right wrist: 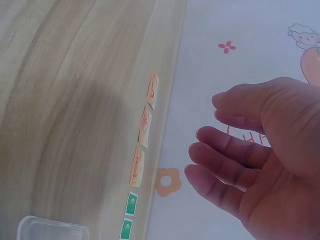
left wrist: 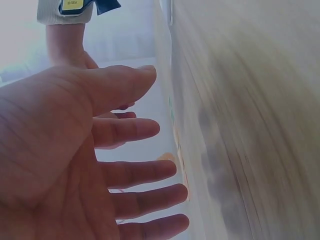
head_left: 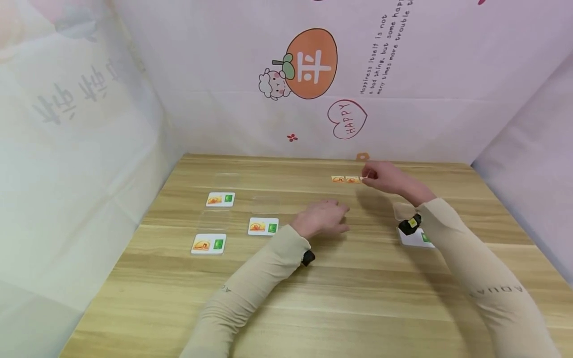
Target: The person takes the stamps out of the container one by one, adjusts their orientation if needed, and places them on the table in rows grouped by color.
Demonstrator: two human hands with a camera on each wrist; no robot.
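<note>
My right hand point(right wrist: 260, 155) is loosely curved, with nothing visible in it, beside three orange paper slips point(right wrist: 144, 127) near the back edge of the tabletop point(head_left: 313, 298); my left hand point(head_left: 320, 218) is spread, empty. I judge the slips light, flexible, easily creased: grip by one edge. The wall heart point(head_left: 346, 119) reads "HAPPY", my right sleeve point(head_left: 488, 273) "AQUA"; slip print is illegible

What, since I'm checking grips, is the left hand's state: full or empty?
Empty: the left wrist view shows the left hand with fingers extended, holding nothing.
</note>
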